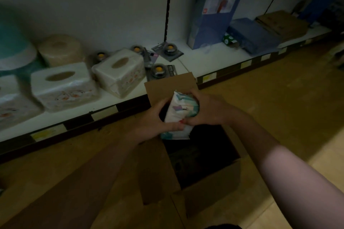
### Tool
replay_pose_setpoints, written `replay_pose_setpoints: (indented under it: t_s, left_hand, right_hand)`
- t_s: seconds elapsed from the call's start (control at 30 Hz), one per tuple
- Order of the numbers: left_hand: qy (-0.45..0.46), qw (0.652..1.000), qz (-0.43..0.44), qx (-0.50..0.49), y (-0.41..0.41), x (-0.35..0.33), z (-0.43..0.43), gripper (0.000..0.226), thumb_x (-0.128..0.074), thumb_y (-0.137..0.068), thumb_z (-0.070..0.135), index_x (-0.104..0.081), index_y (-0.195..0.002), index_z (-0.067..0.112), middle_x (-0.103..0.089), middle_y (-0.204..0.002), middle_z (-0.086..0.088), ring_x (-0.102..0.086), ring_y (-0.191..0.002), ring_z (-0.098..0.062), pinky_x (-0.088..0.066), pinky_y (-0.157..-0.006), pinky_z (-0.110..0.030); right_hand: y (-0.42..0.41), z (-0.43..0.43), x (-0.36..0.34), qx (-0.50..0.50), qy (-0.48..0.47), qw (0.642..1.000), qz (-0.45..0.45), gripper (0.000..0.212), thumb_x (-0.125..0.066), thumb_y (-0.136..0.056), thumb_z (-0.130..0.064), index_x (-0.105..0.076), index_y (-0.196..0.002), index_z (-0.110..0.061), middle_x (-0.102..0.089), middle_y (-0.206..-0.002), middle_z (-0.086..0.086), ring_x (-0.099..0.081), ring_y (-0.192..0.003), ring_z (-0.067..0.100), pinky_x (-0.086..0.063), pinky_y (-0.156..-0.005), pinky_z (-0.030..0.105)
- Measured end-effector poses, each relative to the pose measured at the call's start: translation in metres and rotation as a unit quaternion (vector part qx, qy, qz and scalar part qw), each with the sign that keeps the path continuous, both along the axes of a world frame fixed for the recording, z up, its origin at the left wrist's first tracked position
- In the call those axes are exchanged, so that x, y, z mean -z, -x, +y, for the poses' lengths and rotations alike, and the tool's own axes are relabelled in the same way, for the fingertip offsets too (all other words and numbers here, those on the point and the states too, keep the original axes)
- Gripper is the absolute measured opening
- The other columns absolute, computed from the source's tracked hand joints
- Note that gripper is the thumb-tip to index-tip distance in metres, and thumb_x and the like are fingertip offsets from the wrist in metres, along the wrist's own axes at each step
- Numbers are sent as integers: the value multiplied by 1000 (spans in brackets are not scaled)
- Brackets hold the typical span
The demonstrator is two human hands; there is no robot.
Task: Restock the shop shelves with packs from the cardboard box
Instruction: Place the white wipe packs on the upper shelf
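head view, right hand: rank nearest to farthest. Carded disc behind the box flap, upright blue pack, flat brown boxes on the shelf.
1. Carded disc: on the shelf just behind the cardboard box flap, left of the right hand gripping the pack.
2. Upright blue pack: against the back wall, further back.
3. Flat brown boxes: far right along the shelf.

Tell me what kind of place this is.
Probably a shop aisle: a low white shelf with price labels along its edge, tissue boxes in a row, and a pack held over an open cardboard box.
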State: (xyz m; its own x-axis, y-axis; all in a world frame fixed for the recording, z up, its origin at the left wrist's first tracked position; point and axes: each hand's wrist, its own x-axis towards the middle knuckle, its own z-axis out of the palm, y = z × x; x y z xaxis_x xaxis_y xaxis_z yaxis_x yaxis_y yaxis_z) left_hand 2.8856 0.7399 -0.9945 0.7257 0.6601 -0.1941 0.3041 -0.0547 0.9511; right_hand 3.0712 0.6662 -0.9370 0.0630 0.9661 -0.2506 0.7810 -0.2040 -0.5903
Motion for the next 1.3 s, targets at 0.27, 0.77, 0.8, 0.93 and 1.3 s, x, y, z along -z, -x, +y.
replay_pose_setpoints:
  t_s: [0.27, 0.77, 0.8, 0.93, 1.3]
  left_hand:
    - [142, 974, -128, -120, -18, -16, 0, 85, -78, -61, 60, -48, -133, 26, -65, -119, 3, -65, -105, -14, -50, -97, -38]
    - [85, 963, -123, -226, 46, -74, 31, 86, -58, -68, 73, -30, -140, 35, -60, -125, 4, -64, -107, -16, -50, -97, -41]
    - [82, 963, -114, -232, 59, -79, 34, 88, -57, -66, 74, -29, -141, 36, -60, -125, 4, -64, -107, -16, -50, -97, -42]
    - [60, 956, -102, -269, 109, -92, 41, 60, -51, -87, 60, -30, -137, 34, -61, -122, 3, -64, -105, -15, -50, -98, -42]
    - [35, 922, -82, -376, 250, -113, 39, 74, -53, -77, 67, -33, -139, 31, -61, -124, 3, -63, -108, -15, -48, -100, -42]
  right_hand:
    - [17, 5, -8, 173, -154, 925, 300, 59, -75, -80, -18, -46, -129, -33, -60, -119, 0, -63, -103, 12, -58, -79, 28]
    - [111, 61, -22, 198, -119, 878, 419, 42, -41, -100, -42, -38, -139, -27, -67, -109, 0, -70, -86, 8, -57, -74, 27]
    - [124, 66, -23, 193, -112, 874, 431, 43, -41, -99, -43, -37, -140, -27, -67, -111, 1, -70, -89, 11, -58, -76, 30]
    - [170, 86, -31, 160, -95, 877, 444, 48, -41, -98, -48, -33, -143, -32, -64, -115, 0, -67, -98, 18, -54, -90, 43]
    - [305, 114, -48, 40, -31, 894, 445, 48, -45, -94, -54, -33, -137, -37, -65, -113, -4, -67, -98, 16, -54, -90, 43]
